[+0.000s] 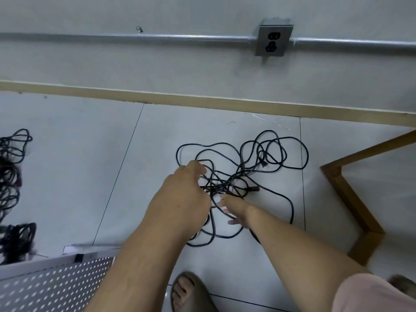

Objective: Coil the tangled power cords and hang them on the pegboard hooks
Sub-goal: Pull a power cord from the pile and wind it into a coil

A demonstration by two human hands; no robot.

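Note:
A tangled black power cord (273, 154) lies in loose loops on the pale floor tiles, knotted near its middle. One plug (255, 188) sticks out to the right of the knot. My left hand (186, 194) reaches into the left side of the tangle, its fingers curled around a bunch of strands at the knot. Just below the knot, my right hand (235, 210) rests on the loops with its fingers spread and nothing gripped. A white pegboard (51, 287) shows at the bottom left; no hooks can be seen on it.
More black cords (12, 176) lie bunched along the left edge. A wooden frame (351, 194) stands on the floor at the right. The wall ahead carries a metal conduit and an outlet box (273, 38). My sandalled foot (189, 291) is at the bottom.

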